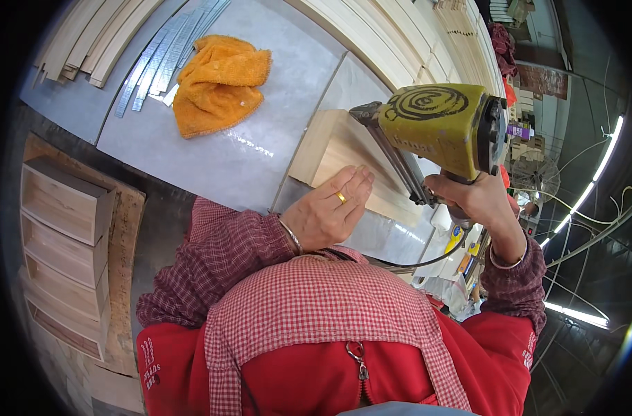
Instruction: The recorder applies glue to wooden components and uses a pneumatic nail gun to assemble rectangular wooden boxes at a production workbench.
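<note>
My right hand (479, 201) is wrapped around the handle of a yellow-green pneumatic nail gun (434, 128) with a dark spiral drawn on its body. The gun's nose points left, over the far end of a shallow pale wooden box (310, 147) on the grey table. Whether nose and wood touch, I cannot tell. At the near side of the box, my left hand (330, 211) holds its edge, fingers close together and a gold ring on one. The gun covers part of the box. An orange cloth (222, 87) lies to the left on the table.
Strips of metallic staples or nails (167, 59) lie beyond the cloth, near wooden slats (98, 35). Long stacked boards (399, 35) line the far side. Several wooden boxes (66, 243) stand lower left on a board. A dark air hose (427, 263) curves below the gun.
</note>
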{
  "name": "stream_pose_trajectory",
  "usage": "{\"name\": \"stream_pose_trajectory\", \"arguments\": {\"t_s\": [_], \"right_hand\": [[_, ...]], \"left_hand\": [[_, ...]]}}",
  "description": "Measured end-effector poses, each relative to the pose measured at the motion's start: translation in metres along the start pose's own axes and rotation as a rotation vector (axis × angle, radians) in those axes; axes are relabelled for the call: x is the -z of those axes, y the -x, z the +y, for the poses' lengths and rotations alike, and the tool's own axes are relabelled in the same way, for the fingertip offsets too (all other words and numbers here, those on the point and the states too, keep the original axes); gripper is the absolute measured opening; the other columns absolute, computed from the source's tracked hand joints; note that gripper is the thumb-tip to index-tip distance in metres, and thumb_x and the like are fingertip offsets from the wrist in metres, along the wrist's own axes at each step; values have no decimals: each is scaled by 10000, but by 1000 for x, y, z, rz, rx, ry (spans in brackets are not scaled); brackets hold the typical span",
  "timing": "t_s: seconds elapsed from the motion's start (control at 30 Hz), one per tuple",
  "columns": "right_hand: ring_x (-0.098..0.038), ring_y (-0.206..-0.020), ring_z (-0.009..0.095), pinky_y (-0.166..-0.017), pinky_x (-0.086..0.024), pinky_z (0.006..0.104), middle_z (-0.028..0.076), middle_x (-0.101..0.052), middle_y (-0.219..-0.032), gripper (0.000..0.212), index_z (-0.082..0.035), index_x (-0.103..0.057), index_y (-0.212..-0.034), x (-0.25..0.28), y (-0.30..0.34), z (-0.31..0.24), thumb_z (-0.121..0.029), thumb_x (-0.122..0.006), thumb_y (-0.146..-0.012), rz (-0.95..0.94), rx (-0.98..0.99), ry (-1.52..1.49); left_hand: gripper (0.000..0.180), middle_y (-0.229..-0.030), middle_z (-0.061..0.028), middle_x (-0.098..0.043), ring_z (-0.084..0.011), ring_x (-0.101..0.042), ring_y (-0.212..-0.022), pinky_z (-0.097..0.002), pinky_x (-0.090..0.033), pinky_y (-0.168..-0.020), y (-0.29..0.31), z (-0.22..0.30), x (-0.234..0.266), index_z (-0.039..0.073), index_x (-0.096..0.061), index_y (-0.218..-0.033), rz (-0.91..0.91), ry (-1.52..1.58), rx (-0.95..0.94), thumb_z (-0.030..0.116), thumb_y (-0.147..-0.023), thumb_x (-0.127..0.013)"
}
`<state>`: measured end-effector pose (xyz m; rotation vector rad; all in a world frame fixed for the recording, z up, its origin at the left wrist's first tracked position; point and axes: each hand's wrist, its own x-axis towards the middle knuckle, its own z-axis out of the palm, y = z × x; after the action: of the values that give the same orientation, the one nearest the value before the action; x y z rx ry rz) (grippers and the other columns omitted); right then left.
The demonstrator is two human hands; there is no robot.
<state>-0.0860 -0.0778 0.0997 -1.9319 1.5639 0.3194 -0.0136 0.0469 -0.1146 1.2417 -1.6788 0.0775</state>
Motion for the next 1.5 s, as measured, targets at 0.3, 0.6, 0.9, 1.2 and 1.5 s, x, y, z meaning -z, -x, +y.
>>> {"name": "stream_pose_trajectory", "arguments": {"t_s": [0.3, 0.6, 0.9, 1.2, 1.5], "right_hand": [[-545, -658, 161, -586, -455, 261, 77, -647, -826, 346, 26, -600, -986, 0, 1, -5, -27, -702, -659, -46, 65, 5], [-553, -656, 183, -601, -463, 289, 90, -650, -816, 320, 21, -605, -957, 3, -9, 14, -26, -704, -656, -12, 383, 143], [-547, -640, 215, -595, -461, 308, 101, -637, -803, 286, 14, -599, -907, 6, -11, 32, -31, -695, -641, -40, 678, 287], [-525, -624, 232, -582, -443, 313, 99, -616, -791, 251, 10, -583, -861, 5, -14, 39, -18, -656, -622, -66, 705, 293], [-514, -616, 243, -573, -438, 317, 96, -602, -780, 247, 3, -579, -852, 7, -18, 44, -15, -642, -614, -47, 973, 581]], "left_hand": [[265, -1150, -206, -600, -300, -580, -1108, -397, -443, -1010, -1, 3, -1, -83, -607, -1004, 8, 19, 10, 37, -771, -567], [257, -1148, -208, -599, -298, -579, -1108, -401, -437, -1019, -5, 4, 1, -85, -606, -1006, -6, 19, 10, 38, -784, -560], [254, -1104, -240, -605, -303, -587, -1065, -401, -406, -1035, -6, -2, -3, -78, -593, -986, -4, 30, -5, 64, -779, -553], [224, -1091, -240, -611, -292, -595, -1055, -404, -401, -1041, -4, -2, -6, -66, -594, -960, -11, 34, 6, 70, -788, -550], [199, -1076, -238, -616, -284, -608, -1024, -404, -396, -1047, -5, -2, -6, -50, -596, -941, 6, 46, 17, 68, -788, -548]]}}
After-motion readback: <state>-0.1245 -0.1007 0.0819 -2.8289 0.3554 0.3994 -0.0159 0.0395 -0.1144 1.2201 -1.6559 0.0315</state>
